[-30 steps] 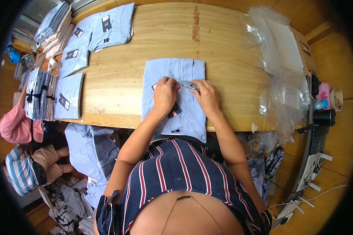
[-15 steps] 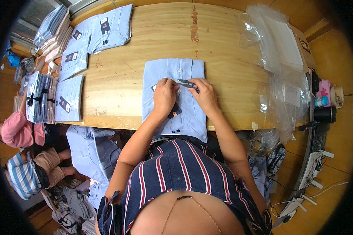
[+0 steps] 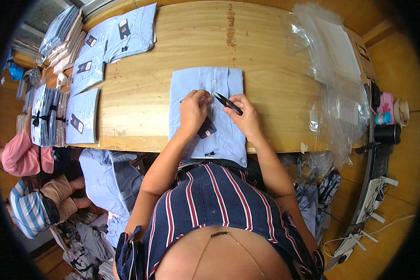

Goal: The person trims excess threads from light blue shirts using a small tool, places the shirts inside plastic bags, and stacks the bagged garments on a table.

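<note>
A folded light-blue shirt [image 3: 233, 140] lies on the table in front of me, its button placket [image 3: 221, 79] running down the front. My right hand [image 3: 245, 119] holds small black thread snips [image 3: 228, 103], their tips pointing up and left at the placket beside a white button. My left hand [image 3: 194, 109] rests on the shirt left of the placket, thumb and fingers pinched together; what they pinch is too small to make out. Below it a dark hang tag [image 3: 206, 128] lies on the shirt, partly covered by that hand.
More folded blue shirts with tags [image 3: 81, 114] lie on the table's left side, beside bundled stacks [image 3: 49, 116]. Clear plastic bags [image 3: 338, 102] cover the right end. Blue garments [image 3: 109, 179] hang below the front edge. Another person in a pink top [image 3: 23, 154] is at the far left.
My right hand has turned the snips from nearly level to a steeper slant, and it has shifted slightly down and right. My left hand stays pinched, having moved slightly left.
</note>
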Demonstrator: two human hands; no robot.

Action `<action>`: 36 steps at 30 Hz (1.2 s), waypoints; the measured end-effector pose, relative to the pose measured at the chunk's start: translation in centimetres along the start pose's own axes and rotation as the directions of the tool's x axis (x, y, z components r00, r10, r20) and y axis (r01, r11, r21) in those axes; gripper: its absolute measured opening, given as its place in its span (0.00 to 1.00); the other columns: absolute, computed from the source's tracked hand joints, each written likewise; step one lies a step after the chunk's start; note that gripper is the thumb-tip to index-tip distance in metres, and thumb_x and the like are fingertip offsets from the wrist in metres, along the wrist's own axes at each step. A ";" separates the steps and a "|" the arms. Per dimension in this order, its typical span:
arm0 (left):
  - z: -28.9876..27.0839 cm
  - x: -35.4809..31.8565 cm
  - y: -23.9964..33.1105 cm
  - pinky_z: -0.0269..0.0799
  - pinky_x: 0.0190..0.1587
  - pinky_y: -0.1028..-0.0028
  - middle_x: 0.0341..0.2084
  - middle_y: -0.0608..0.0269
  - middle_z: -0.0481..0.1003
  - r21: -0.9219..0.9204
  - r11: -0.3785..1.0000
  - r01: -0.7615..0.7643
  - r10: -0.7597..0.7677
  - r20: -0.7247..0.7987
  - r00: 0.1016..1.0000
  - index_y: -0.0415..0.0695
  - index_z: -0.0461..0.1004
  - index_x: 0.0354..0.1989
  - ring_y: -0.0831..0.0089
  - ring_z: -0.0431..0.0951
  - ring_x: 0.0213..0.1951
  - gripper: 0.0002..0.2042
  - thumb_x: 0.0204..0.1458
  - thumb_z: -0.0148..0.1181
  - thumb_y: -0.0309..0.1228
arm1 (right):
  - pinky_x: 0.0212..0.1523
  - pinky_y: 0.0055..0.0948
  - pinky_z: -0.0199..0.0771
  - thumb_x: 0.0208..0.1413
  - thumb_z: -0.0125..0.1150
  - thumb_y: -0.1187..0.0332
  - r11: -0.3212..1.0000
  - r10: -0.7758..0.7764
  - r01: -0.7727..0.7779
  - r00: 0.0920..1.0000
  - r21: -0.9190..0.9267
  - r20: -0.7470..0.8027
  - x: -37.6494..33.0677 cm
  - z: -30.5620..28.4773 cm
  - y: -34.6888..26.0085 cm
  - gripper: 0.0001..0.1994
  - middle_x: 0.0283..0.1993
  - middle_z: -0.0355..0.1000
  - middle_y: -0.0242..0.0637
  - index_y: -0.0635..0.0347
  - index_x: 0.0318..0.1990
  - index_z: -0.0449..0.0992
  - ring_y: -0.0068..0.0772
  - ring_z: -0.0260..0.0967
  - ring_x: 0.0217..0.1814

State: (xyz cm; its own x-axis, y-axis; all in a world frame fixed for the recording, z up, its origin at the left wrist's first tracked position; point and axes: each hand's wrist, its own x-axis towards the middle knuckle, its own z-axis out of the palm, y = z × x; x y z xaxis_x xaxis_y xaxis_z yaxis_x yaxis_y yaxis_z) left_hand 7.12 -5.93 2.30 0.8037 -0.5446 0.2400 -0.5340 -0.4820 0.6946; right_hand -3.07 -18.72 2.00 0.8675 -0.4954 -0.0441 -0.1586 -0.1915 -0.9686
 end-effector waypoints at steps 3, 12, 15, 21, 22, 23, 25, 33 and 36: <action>-0.8 0.1 0.2 0.66 0.27 0.73 0.22 0.55 0.71 -0.112 0.988 0.110 -0.102 0.071 0.992 0.38 0.69 0.27 0.69 0.72 0.23 0.03 0.44 0.54 0.24 | 0.32 0.21 0.67 0.44 0.61 0.71 0.983 -0.126 0.122 0.992 -0.135 -0.018 -0.5 0.1 0.9 0.14 0.32 0.72 0.40 0.64 0.38 0.66 0.23 0.68 0.32; -0.8 0.0 -1.1 0.66 0.29 0.74 0.22 0.63 0.72 -0.631 0.769 0.100 -0.054 0.091 0.994 0.38 0.66 0.26 0.73 0.71 0.25 0.01 0.48 0.49 0.21 | 0.34 0.26 0.67 0.44 0.60 0.71 0.983 -0.124 0.119 0.992 -0.137 -0.032 -0.9 -0.2 1.7 0.14 0.34 0.72 0.44 0.62 0.38 0.66 0.32 0.69 0.37; -1.5 -0.7 -1.2 0.64 0.33 0.79 0.27 0.67 0.72 -0.729 0.613 0.304 -0.161 0.261 0.952 0.40 0.66 0.28 0.78 0.68 0.26 0.02 0.47 0.52 0.22 | 0.32 0.33 0.69 0.42 0.60 0.69 0.977 -0.159 0.149 0.986 -0.155 -0.052 -1.0 -0.3 1.4 0.14 0.34 0.71 0.47 0.59 0.38 0.67 0.46 0.70 0.39; -0.2 -2.4 0.5 0.66 0.25 0.74 0.21 0.57 0.70 -0.016 1.000 0.004 -0.003 0.045 0.999 0.38 0.73 0.24 0.69 0.71 0.22 0.05 0.38 0.60 0.24 | 0.30 0.33 0.69 0.42 0.61 0.68 0.943 -0.122 0.106 0.992 -0.314 -0.031 -1.6 -0.2 0.4 0.15 0.32 0.71 0.44 0.58 0.38 0.68 0.45 0.70 0.33; 0.0 -2.6 0.5 0.66 0.26 0.71 0.20 0.56 0.69 0.031 0.998 -0.046 0.045 0.024 0.999 0.38 0.72 0.24 0.64 0.71 0.22 0.05 0.37 0.60 0.24 | 0.29 0.31 0.69 0.41 0.61 0.69 0.937 -0.150 0.132 0.988 -0.324 -0.031 -1.7 -0.1 0.3 0.15 0.32 0.72 0.43 0.58 0.38 0.68 0.42 0.71 0.31; 0.1 -2.6 0.5 0.66 0.26 0.68 0.19 0.55 0.69 0.080 0.992 -0.094 0.094 0.005 0.996 0.38 0.72 0.24 0.60 0.71 0.23 0.06 0.37 0.60 0.25 | 0.28 0.30 0.69 0.41 0.62 0.69 0.929 -0.179 0.159 0.983 -0.333 -0.031 -1.8 0.0 0.2 0.15 0.32 0.72 0.42 0.58 0.38 0.69 0.40 0.72 0.29; -0.1 -2.4 1.1 0.65 0.28 0.64 0.19 0.53 0.67 0.057 0.998 -0.038 0.036 0.026 0.999 0.38 0.71 0.23 0.57 0.70 0.25 0.04 0.39 0.57 0.25 | 0.27 0.30 0.69 0.41 0.62 0.69 0.924 -0.206 0.177 0.977 -0.338 -0.049 -1.8 0.0 0.9 0.13 0.32 0.72 0.41 0.57 0.37 0.70 0.40 0.72 0.28; 0.0 -2.2 0.0 0.65 0.28 0.64 0.21 0.52 0.68 0.023 0.999 -0.046 0.045 0.051 0.998 0.37 0.69 0.25 0.55 0.69 0.25 0.07 0.39 0.58 0.25 | 0.32 0.35 0.68 0.38 0.60 0.73 0.875 -0.254 0.228 0.967 -0.426 -0.005 -2.0 0.0 -0.5 0.12 0.33 0.71 0.42 0.59 0.35 0.70 0.46 0.68 0.34; 0.1 -2.5 0.5 0.66 0.25 0.70 0.20 0.54 0.69 0.051 0.996 -0.073 0.071 0.041 0.997 0.37 0.70 0.24 0.63 0.71 0.22 0.08 0.36 0.62 0.27 | 0.33 0.35 0.68 0.37 0.60 0.74 0.874 -0.288 0.253 0.957 -0.415 -0.024 -1.7 0.3 -0.2 0.12 0.34 0.70 0.42 0.61 0.34 0.70 0.47 0.68 0.34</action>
State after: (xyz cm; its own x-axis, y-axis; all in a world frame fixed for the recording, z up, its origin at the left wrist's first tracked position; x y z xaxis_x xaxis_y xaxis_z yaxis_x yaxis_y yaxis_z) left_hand 4.84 -4.88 2.01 0.7522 -0.6051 0.2607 -0.6041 -0.4753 0.6397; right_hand -4.34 -17.56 2.19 0.8650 -0.4391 0.2429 -0.1146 -0.6441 -0.7563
